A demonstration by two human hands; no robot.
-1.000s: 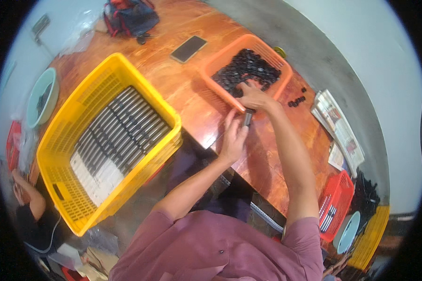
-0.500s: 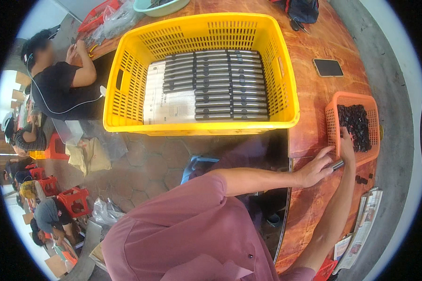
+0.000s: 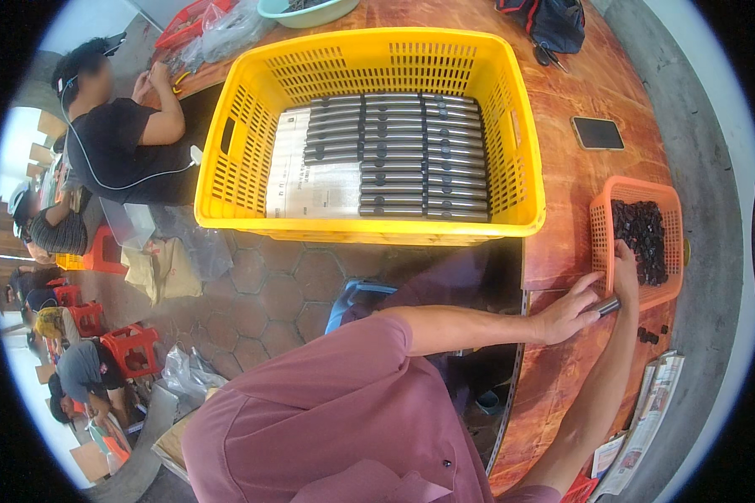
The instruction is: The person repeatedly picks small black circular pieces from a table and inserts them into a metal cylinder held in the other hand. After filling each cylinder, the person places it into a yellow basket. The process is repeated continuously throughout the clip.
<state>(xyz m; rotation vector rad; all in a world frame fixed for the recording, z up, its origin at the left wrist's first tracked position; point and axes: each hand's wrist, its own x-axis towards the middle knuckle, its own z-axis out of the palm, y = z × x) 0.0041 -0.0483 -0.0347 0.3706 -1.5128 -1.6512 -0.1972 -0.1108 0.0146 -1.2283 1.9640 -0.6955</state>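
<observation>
My left hand (image 3: 562,318) is closed around a short shiny metal tube (image 3: 606,307) over the right part of the table, just below an orange basket (image 3: 597,220). Small black plastic pieces (image 3: 639,235) fill that basket. Over its near left rim reaches my right hand (image 3: 623,272), the fingers drawn together at the edge of the pieces; whatever they pinch is hidden. The right forearm passes beyond the tube's end. In a large yellow crate (image 3: 369,225), metal tubes with black fittings (image 3: 394,155) lie in close rows on a pale printed sheet (image 3: 289,172).
A phone (image 3: 598,133) lies on the wooden table (image 3: 562,201) above the basket. Several loose black pieces (image 3: 648,335) and folded newspapers (image 3: 650,419) are below it. A dark bag (image 3: 554,25) and a pale green basin (image 3: 310,13) stand farther back. A co-worker (image 3: 126,134) sits at left.
The whole view has shifted slightly, so everything sits a little lower and further right. My left hand still holds the tube, and my right hand stays at the basket.
</observation>
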